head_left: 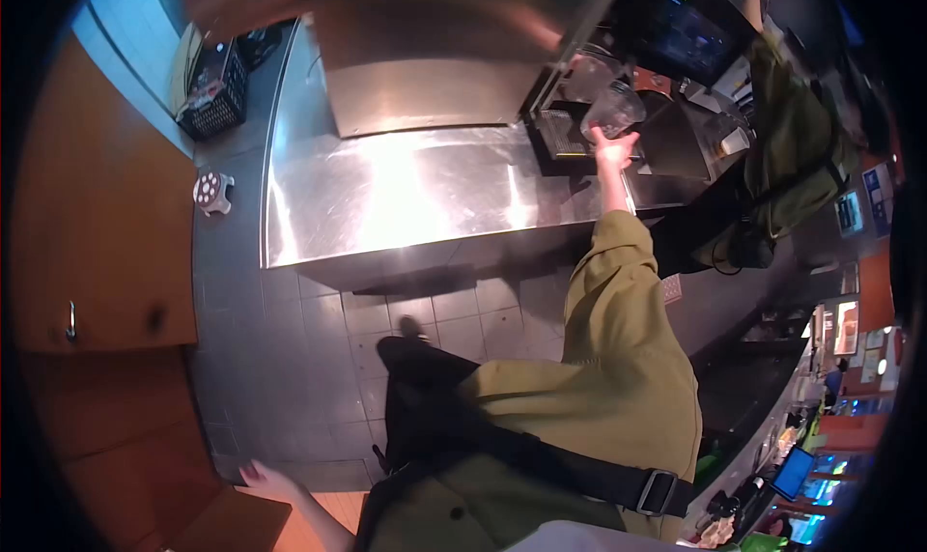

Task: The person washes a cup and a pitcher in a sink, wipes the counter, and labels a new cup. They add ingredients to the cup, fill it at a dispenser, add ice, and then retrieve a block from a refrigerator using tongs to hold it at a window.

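Note:
At the upper right, my right hand reaches over the counter with its fingers on a clear, transparent container. Another clear container is just behind it, beside a dark tray with a grille set at the counter's end. Low on the left, my left hand is away from the counter, above a brown surface, its fingers apart and nothing seen in them. It looks slightly blurred.
A steel counter runs across the top. A co-worker in a green top stands at the right near a dark screen. A small stool, a black crate and an orange-brown cabinet are at the left.

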`<move>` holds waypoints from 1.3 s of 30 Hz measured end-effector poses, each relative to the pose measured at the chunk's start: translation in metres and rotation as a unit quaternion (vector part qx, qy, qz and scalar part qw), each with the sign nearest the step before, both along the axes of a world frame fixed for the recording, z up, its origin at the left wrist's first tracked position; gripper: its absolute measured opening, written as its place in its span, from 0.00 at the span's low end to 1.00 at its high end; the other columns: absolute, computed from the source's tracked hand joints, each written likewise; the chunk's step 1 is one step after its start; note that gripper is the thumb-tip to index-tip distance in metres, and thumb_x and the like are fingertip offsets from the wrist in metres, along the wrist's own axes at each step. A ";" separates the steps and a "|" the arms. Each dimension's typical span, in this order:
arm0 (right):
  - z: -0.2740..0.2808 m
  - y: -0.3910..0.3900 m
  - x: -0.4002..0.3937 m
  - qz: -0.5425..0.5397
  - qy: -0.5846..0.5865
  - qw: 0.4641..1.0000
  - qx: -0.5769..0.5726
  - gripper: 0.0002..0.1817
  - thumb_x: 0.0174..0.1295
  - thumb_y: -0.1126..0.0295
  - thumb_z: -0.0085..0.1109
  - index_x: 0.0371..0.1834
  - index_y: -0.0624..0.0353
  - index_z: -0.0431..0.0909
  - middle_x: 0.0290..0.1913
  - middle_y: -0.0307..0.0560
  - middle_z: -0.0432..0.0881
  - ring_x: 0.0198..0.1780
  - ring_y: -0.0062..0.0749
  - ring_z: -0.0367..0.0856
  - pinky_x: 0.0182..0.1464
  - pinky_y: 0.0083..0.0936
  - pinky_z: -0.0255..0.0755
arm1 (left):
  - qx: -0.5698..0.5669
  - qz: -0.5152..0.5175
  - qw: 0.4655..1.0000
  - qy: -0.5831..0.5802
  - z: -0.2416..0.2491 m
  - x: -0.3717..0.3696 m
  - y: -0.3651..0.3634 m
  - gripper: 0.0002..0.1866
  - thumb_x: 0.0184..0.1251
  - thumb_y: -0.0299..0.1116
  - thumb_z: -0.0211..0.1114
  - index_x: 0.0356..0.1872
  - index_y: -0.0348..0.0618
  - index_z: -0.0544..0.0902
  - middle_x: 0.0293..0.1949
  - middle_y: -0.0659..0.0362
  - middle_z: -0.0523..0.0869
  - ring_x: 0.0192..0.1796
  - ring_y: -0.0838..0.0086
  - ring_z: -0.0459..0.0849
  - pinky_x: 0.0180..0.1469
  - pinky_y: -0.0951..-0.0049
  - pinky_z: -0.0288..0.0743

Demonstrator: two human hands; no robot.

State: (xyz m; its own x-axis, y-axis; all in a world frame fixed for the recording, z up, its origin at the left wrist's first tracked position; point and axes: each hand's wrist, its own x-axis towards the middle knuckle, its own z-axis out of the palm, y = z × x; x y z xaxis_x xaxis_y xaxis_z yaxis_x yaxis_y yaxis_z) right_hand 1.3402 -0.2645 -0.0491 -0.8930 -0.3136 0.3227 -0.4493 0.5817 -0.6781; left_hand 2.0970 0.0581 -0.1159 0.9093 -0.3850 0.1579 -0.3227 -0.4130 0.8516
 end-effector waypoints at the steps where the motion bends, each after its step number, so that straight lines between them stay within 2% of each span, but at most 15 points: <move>1: 0.015 0.005 0.017 -0.029 0.000 0.999 0.026 0.59 0.32 0.44 0.67 0.63 0.65 0.44 0.57 0.60 0.64 0.59 0.50 0.63 0.61 0.47 0.51 | -0.006 -0.025 1.000 0.010 -0.003 0.015 -0.036 0.24 0.61 0.35 0.56 0.55 0.33 0.64 0.52 0.47 0.71 0.52 0.64 0.72 0.55 0.70 0.66; 5: 0.068 0.036 0.142 0.125 0.096 0.961 -0.228 0.14 0.51 0.70 0.60 0.33 0.69 0.69 0.35 0.51 0.75 0.34 0.28 0.72 0.39 0.26 0.68 | -0.008 -0.174 0.984 0.027 0.063 0.012 -0.213 0.20 0.59 0.33 0.56 0.50 0.31 0.71 0.51 0.50 0.73 0.51 0.66 0.73 0.56 0.71 0.63; 6: 0.060 0.026 0.183 0.136 0.144 0.891 -0.410 0.13 0.54 0.74 0.56 0.37 0.71 0.67 0.36 0.50 0.75 0.35 0.29 0.72 0.41 0.26 0.69 | -0.050 -0.212 0.975 0.037 0.086 0.009 -0.247 0.19 0.59 0.35 0.57 0.49 0.34 0.72 0.49 0.52 0.75 0.52 0.68 0.73 0.56 0.71 0.62; 10: 0.052 0.002 0.473 0.446 -0.147 0.817 -0.334 0.15 0.57 0.73 0.49 0.47 0.66 0.65 0.43 0.48 0.73 0.36 0.31 0.76 0.46 0.26 0.66 | -0.004 -0.428 0.883 -0.196 0.075 0.099 -0.370 0.18 0.59 0.39 0.57 0.47 0.40 0.74 0.46 0.55 0.76 0.54 0.69 0.70 0.57 0.69 0.60; 11: 0.044 -0.019 0.533 0.514 -0.297 0.785 -0.176 0.18 0.54 0.75 0.50 0.49 0.64 0.64 0.44 0.47 0.73 0.35 0.30 0.77 0.44 0.23 0.66 | -0.004 -0.454 0.887 0.084 0.060 0.134 -0.393 0.21 0.59 0.43 0.58 0.50 0.43 0.71 0.46 0.57 0.76 0.54 0.70 0.70 0.57 0.64 0.60; 13: 0.042 -0.048 0.628 0.602 -0.491 0.613 -0.146 0.21 0.54 0.74 0.52 0.53 0.61 0.63 0.39 0.42 0.76 0.33 0.25 0.77 0.38 0.23 0.70 | -0.031 -0.220 0.855 0.469 0.022 0.203 -0.394 0.27 0.58 0.47 0.58 0.55 0.45 0.66 0.47 0.58 0.75 0.53 0.68 0.72 0.56 0.60 0.61; 15: 0.065 -0.091 0.672 0.831 -0.154 0.520 -0.121 0.17 0.55 0.72 0.53 0.49 0.62 0.68 0.35 0.44 0.77 0.34 0.26 0.77 0.41 0.25 0.70 | -0.069 -0.126 0.866 0.478 -0.066 0.284 -0.348 0.25 0.57 0.46 0.60 0.52 0.45 0.67 0.49 0.56 0.73 0.51 0.68 0.73 0.53 0.64 0.65; 17: 0.082 -0.140 0.691 0.861 -0.224 0.456 -0.002 0.15 0.56 0.70 0.53 0.46 0.64 0.71 0.36 0.48 0.77 0.36 0.29 0.78 0.44 0.28 0.70 | -0.031 -0.004 0.916 0.401 -0.137 0.326 -0.253 0.18 0.58 0.43 0.60 0.45 0.44 0.73 0.38 0.56 0.78 0.41 0.71 0.77 0.42 0.72 0.73; 21: 0.073 -0.258 0.729 0.800 -0.311 0.510 0.057 0.14 0.57 0.72 0.51 0.46 0.66 0.72 0.39 0.46 0.78 0.38 0.27 0.77 0.40 0.22 0.71 | 0.329 0.225 0.818 0.414 -0.169 0.306 -0.098 0.14 0.62 0.41 0.53 0.42 0.42 0.74 0.34 0.58 0.78 0.35 0.73 0.76 0.36 0.75 0.73; 24: 0.068 -0.351 0.767 0.758 -0.429 0.488 0.054 0.15 0.58 0.72 0.51 0.47 0.66 0.70 0.39 0.46 0.78 0.40 0.23 0.76 0.43 0.21 0.70 | 0.425 0.209 0.774 0.420 -0.160 0.303 -0.146 0.12 0.62 0.39 0.53 0.39 0.42 0.74 0.32 0.59 0.78 0.33 0.75 0.75 0.34 0.76 0.71; 29: 0.056 -0.502 0.832 0.813 -0.405 0.400 0.120 0.22 0.58 0.64 0.52 0.54 0.64 0.65 0.38 0.49 0.78 0.40 0.29 0.76 0.44 0.23 0.69 | 0.451 -0.012 0.833 0.321 -0.184 0.395 -0.417 0.09 0.62 0.36 0.51 0.35 0.43 0.75 0.28 0.59 0.76 0.29 0.77 0.72 0.30 0.77 0.69; 31: 0.095 -0.572 0.817 0.870 -0.283 0.348 0.203 0.35 0.58 0.63 0.51 0.65 0.56 0.45 0.49 0.55 0.72 0.45 0.39 0.75 0.49 0.30 0.66 | 0.414 -0.096 0.875 0.233 -0.200 0.453 -0.559 0.08 0.61 0.35 0.51 0.33 0.43 0.75 0.27 0.60 0.76 0.27 0.78 0.71 0.29 0.77 0.68; 34: 0.090 -0.682 0.772 0.749 -0.386 0.531 0.092 0.34 0.58 0.65 0.51 0.65 0.55 0.46 0.46 0.55 0.74 0.44 0.40 0.75 0.48 0.30 0.67 | 0.210 -0.207 0.947 0.125 -0.196 0.524 -0.874 0.07 0.61 0.33 0.50 0.30 0.43 0.75 0.25 0.60 0.75 0.25 0.79 0.70 0.26 0.77 0.66; 36: 0.082 -0.743 0.725 0.602 -0.359 0.713 -0.003 0.28 0.58 0.66 0.51 0.61 0.59 0.56 0.42 0.51 0.75 0.41 0.32 0.75 0.46 0.25 0.68 | 0.102 -0.205 0.954 0.194 -0.116 0.490 -1.118 0.08 0.59 0.32 0.53 0.35 0.38 0.73 0.27 0.60 0.75 0.27 0.78 0.71 0.30 0.77 0.68; 39: 0.027 -0.845 0.648 0.463 -0.489 0.725 -0.146 0.22 0.60 0.69 0.50 0.56 0.67 0.61 0.38 0.47 0.78 0.36 0.24 0.77 0.42 0.21 0.69 | -0.055 -0.223 0.969 0.087 -0.081 0.410 -1.427 0.06 0.59 0.32 0.53 0.33 0.40 0.72 0.26 0.61 0.75 0.24 0.82 0.70 0.27 0.79 0.67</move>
State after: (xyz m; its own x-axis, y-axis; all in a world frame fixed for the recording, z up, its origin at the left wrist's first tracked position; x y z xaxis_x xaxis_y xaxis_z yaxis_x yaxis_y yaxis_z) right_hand 1.9887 -1.1095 -0.0216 -0.1898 -0.9703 -0.1502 0.2236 0.1062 -0.9689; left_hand 2.5068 -1.3688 -0.1973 0.6731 -0.7352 0.0793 -0.2957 -0.1693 0.9402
